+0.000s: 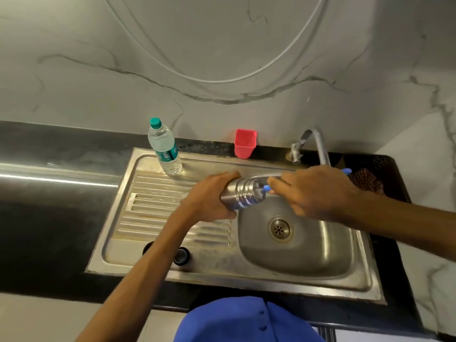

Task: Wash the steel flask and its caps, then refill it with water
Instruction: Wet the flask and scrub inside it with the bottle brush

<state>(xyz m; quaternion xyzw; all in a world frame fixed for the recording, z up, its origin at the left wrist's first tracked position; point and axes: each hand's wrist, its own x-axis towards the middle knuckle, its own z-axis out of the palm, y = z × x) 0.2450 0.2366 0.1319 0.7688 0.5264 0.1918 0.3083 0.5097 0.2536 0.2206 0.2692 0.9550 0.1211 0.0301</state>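
The left hand (209, 201) is curled around the body of the steel flask (243, 193) and holds it almost horizontal above the sink (296, 255), near the left edge of the basin, with the open mouth pointing to the right. The right hand (313, 191) grips a blue-handled brush (266, 187) — its white bristle end is at the mouth of the flask, and the other end of the handle shows behind the hand. Two dark caps (181, 255) lie on the ribbed draining board, partly hidden under the left forearm (only one is seen well). A plastic water bottle (164, 148) with a green cap stands upright at the back corner of the draining board; its label is green and white, but the writing is too small to read. A red cup (245, 143) stands on the black tabletop (49, 230) by the wall, and the tap (313, 144) curves over the basin behind the right hand. No water stream is seen — the basin drain (280, 229) is uncovered.
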